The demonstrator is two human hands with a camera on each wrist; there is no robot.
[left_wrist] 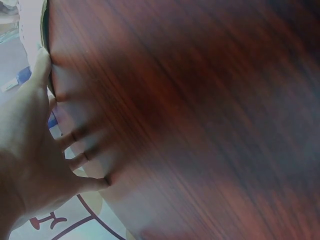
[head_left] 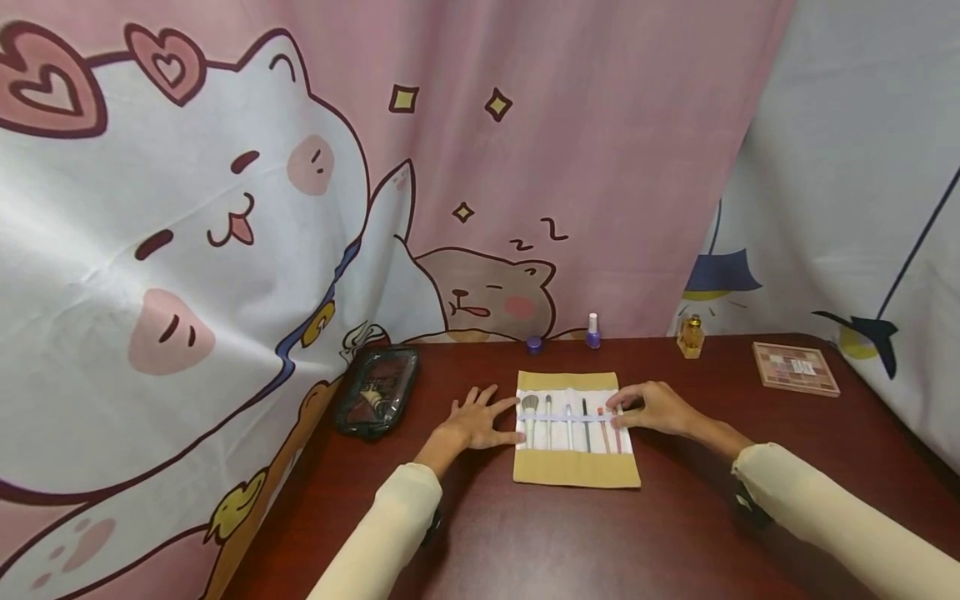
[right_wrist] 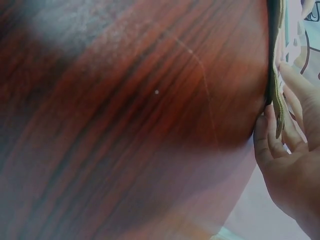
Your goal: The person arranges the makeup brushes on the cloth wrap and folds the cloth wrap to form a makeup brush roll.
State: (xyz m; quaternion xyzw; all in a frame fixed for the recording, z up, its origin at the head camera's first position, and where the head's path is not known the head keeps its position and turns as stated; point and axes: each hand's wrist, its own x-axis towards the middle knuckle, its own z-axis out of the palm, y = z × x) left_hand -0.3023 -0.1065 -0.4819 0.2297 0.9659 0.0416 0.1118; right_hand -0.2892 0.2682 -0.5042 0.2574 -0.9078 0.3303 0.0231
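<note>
A yellow-edged fabric brush roll (head_left: 577, 468) lies unrolled on the table, several makeup brushes (head_left: 568, 429) held under a pale band across its white middle. My left hand (head_left: 472, 423) is spread at its left edge, with thumb and index finger touching the cloth; in the left wrist view that hand (left_wrist: 35, 145) rests its other fingertips on the table. At the right edge, my right hand (head_left: 660, 408) has bent fingers beside the end brush. In the right wrist view this hand (right_wrist: 292, 145) grips the roll's edge (right_wrist: 279, 100), thumb above it; the fingertips are partly hidden.
A black clear-topped pouch (head_left: 377, 392) lies at the left. Along the back stand a small purple jar (head_left: 533, 344), a purple nail polish bottle (head_left: 593, 332) and a gold perfume bottle (head_left: 691, 337). An eyeshadow palette (head_left: 796, 369) lies at the right, before a printed curtain (head_left: 600, 167).
</note>
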